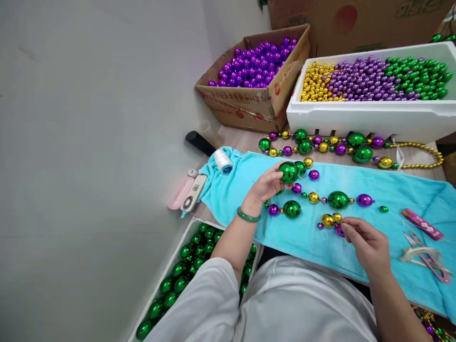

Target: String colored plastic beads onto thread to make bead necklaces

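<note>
My left hand (269,183) is closed around a large shiny green bead (288,172), held above the turquoise towel (356,180). A thin needle (311,189) slants from that bead down to the right. My right hand (368,242) is closed in a pinch beside a gold bead (327,220) and a purple bead (339,231); what sits between its fingertips is hidden. Below and beside my left hand lies a strung row with a green bead (338,200) and a purple bead (365,200). A loose purple bead (314,175) rests farther back.
A finished-looking bead necklace (362,154) lies behind the towel. Behind it stand a cardboard box (242,105) of purple beads and a white foam box (370,116) of small beads. Scissors (432,266) lie right, a thread spool (223,160) left. Green beads fill a bin (158,270) below.
</note>
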`<control>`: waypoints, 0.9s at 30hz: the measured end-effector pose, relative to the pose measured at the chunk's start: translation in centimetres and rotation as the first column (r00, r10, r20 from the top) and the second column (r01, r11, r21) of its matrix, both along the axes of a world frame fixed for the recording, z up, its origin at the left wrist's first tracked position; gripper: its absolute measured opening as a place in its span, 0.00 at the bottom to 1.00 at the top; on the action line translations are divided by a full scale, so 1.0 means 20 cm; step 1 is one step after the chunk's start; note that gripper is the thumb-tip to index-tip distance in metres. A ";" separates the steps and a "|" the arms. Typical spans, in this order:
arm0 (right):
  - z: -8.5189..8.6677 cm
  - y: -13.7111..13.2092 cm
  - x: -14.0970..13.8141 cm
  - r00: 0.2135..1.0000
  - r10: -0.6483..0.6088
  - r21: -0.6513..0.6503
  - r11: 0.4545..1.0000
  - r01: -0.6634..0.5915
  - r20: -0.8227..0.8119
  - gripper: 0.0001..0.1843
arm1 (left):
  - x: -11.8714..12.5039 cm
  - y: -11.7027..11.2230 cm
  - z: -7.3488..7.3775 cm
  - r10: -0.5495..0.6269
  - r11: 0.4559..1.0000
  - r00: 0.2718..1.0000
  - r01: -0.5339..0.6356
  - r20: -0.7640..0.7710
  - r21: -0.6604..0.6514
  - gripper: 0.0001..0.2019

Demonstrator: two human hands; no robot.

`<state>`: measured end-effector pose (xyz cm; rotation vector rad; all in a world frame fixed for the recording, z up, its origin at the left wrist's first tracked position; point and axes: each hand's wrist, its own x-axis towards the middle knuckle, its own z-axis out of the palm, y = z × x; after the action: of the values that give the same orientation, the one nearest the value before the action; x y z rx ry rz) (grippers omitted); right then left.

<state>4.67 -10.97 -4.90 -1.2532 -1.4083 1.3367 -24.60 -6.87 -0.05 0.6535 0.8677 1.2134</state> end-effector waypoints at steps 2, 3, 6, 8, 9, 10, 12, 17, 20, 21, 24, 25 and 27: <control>0.00 -0.01 0.01 1.000 0.006 0.025 1.000 -0.007 0.021 0.08 | 0.02 0.00 -0.01 0.005 1.000 1.000 -0.006 0.026 0.004 0.23; 0.00 -0.01 0.01 1.000 0.008 0.033 0.999 -0.009 0.030 0.08 | 0.03 0.01 -0.01 0.009 1.000 0.999 -0.009 0.031 0.004 0.23; -0.01 -0.01 0.02 0.999 0.008 0.040 0.999 -0.010 0.048 0.08 | 0.05 0.01 0.00 0.012 1.000 1.000 -0.012 0.025 0.008 0.25; -0.01 -0.02 0.03 0.998 0.005 0.041 0.999 -0.008 0.065 0.08 | 0.05 0.01 0.00 0.014 1.000 1.000 -0.014 0.012 0.022 0.26; -0.01 -0.02 0.03 0.997 0.001 0.042 0.999 -0.005 0.076 0.09 | 0.05 0.01 0.00 0.015 0.999 1.000 -0.015 -0.001 0.031 0.26; -0.01 -0.02 0.03 0.996 -0.004 0.045 0.999 0.000 0.088 0.09 | 0.05 0.01 0.00 0.014 0.999 1.000 -0.013 -0.017 0.039 0.26; -0.01 -0.02 0.03 0.994 -0.013 0.048 0.999 0.007 0.108 0.10 | 0.05 0.01 0.00 0.006 0.999 0.998 -0.002 -0.064 0.054 0.28; -0.03 -0.01 0.03 0.992 0.001 0.046 0.999 -0.007 0.129 0.10 | 0.11 -0.01 -0.01 -0.030 0.991 0.976 0.058 -0.216 0.124 0.31; -0.04 0.01 0.02 0.996 -0.015 0.043 0.999 0.012 0.087 0.09 | 0.18 -0.02 -0.02 -0.050 0.987 0.974 0.082 -0.219 0.137 0.32; -0.05 0.01 0.01 0.997 -0.020 0.038 0.999 0.017 0.071 0.09 | 0.20 -0.03 -0.01 -0.040 0.987 0.977 0.071 -0.210 0.141 0.32; -0.06 0.02 0.01 0.998 -0.032 0.018 0.999 0.031 0.046 0.09 | 0.26 -0.04 0.00 0.000 0.990 0.978 0.031 -0.210 0.141 0.33; -0.06 0.02 0.02 0.998 -0.037 0.013 0.999 0.037 0.044 0.09 | 0.28 -0.04 0.00 0.012 0.990 0.977 0.019 -0.215 0.139 0.34; -0.06 0.02 0.02 0.998 -0.048 0.003 0.999 0.048 0.041 0.09 | 0.31 -0.05 0.01 0.040 0.990 0.975 -0.009 -0.219 0.141 0.34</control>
<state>5.14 -10.63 -6.01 -1.3115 -1.3990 1.2831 -18.34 -7.94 0.14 0.9070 0.9839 1.2466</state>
